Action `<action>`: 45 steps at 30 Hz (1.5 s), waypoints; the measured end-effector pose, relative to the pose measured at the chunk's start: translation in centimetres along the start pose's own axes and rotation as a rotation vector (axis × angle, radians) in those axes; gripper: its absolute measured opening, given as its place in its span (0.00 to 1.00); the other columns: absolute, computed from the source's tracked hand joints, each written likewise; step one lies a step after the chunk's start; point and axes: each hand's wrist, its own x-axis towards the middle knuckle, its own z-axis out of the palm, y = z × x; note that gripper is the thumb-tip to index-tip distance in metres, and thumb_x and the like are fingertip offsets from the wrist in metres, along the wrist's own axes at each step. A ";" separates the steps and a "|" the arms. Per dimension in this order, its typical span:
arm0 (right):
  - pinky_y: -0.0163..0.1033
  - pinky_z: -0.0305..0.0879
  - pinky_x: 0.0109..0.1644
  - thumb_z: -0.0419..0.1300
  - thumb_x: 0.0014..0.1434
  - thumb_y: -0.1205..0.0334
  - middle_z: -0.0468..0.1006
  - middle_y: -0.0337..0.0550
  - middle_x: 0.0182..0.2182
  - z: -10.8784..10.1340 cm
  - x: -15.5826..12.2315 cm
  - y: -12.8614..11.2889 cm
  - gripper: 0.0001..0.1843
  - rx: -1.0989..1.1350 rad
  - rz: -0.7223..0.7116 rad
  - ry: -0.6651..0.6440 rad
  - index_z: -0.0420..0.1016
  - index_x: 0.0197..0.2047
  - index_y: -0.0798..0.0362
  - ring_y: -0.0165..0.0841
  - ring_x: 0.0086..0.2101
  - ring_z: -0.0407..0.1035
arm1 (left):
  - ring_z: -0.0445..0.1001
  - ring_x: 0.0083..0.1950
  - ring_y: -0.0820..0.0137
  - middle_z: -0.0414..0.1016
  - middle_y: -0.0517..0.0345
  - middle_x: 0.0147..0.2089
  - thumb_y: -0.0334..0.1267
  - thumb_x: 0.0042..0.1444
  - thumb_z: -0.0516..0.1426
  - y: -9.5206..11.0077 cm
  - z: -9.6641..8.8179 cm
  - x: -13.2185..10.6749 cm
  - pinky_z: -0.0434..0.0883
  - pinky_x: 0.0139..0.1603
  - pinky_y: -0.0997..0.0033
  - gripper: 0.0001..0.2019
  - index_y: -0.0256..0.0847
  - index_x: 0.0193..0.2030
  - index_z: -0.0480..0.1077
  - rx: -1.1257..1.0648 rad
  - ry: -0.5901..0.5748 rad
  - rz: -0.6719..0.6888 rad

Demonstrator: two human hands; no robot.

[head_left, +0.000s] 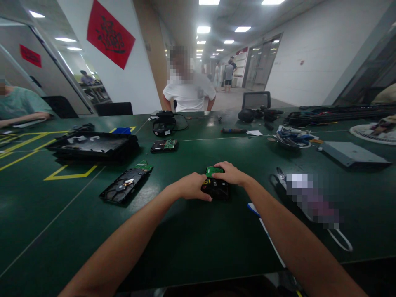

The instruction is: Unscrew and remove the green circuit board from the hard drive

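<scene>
In the middle of the table lies a black hard drive [220, 190] with a green circuit board [214, 170] at its far end. My left hand [192, 186] grips the drive's left side, its thumb along the near edge. Curled over the far right of the drive, my right hand [230, 173] has its thumb and fingers closed around the circuit board. Whether the board is still attached to the drive I cannot tell. A blue-and-white stick-like tool [253, 209] rests by my right forearm, which partly covers it.
Left of my hands lie a black plastic housing [125, 185] and a stack of black trays [93, 144]. Another drive with a board [163, 145] is farther back. On the right are a phone-like blurred item [309, 198], a cable bundle [292, 138] and a grey metal box [354, 154]. A person [193, 93] sits opposite.
</scene>
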 end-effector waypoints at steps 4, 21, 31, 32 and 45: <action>0.59 0.59 0.63 0.61 0.59 0.30 0.70 0.55 0.61 0.6 0.1 -0.5 0.37 -0.045 0.048 0.068 0.73 0.62 0.46 0.55 0.62 0.62 | 0.81 0.43 0.58 0.82 0.50 0.45 0.62 0.48 0.67 -0.1 0.1 0.1 0.70 0.39 0.65 0.31 0.41 0.51 0.73 -0.001 -0.005 0.019; 0.61 0.58 0.63 0.63 0.60 0.34 0.69 0.54 0.59 0.7 -0.2 -1.5 0.35 -0.095 0.064 0.067 0.71 0.65 0.41 0.56 0.61 0.62 | 0.81 0.42 0.58 0.82 0.51 0.44 0.62 0.48 0.68 0.1 -0.1 0.0 0.70 0.38 0.65 0.29 0.42 0.48 0.74 -0.022 -0.013 0.019; 0.59 0.60 0.63 0.64 0.61 0.40 0.70 0.53 0.60 0.0 -0.2 -1.2 0.31 -0.107 0.003 0.043 0.72 0.64 0.41 0.54 0.60 0.63 | 0.81 0.40 0.58 0.83 0.50 0.43 0.59 0.53 0.66 1.7 0.5 0.4 0.69 0.36 0.65 0.27 0.40 0.49 0.74 -0.015 -0.001 0.051; 0.59 0.60 0.63 0.64 0.61 0.40 0.70 0.53 0.60 -0.1 -0.2 -1.1 0.31 -0.110 -0.001 0.040 0.72 0.64 0.41 0.54 0.60 0.63 | 0.81 0.41 0.58 0.83 0.50 0.43 0.60 0.52 0.67 1.7 0.5 0.4 0.69 0.36 0.66 0.27 0.41 0.49 0.74 -0.015 -0.001 0.046; 0.58 0.60 0.63 0.65 0.61 0.40 0.70 0.51 0.60 0.3 0.0 -0.9 0.32 -0.084 0.022 0.049 0.71 0.65 0.40 0.53 0.60 0.64 | 0.69 0.27 0.69 0.69 0.63 0.25 0.62 0.65 0.55 -0.8 -6.9 1.7 0.62 0.31 0.69 0.23 0.43 0.32 0.65 -0.345 0.703 -0.056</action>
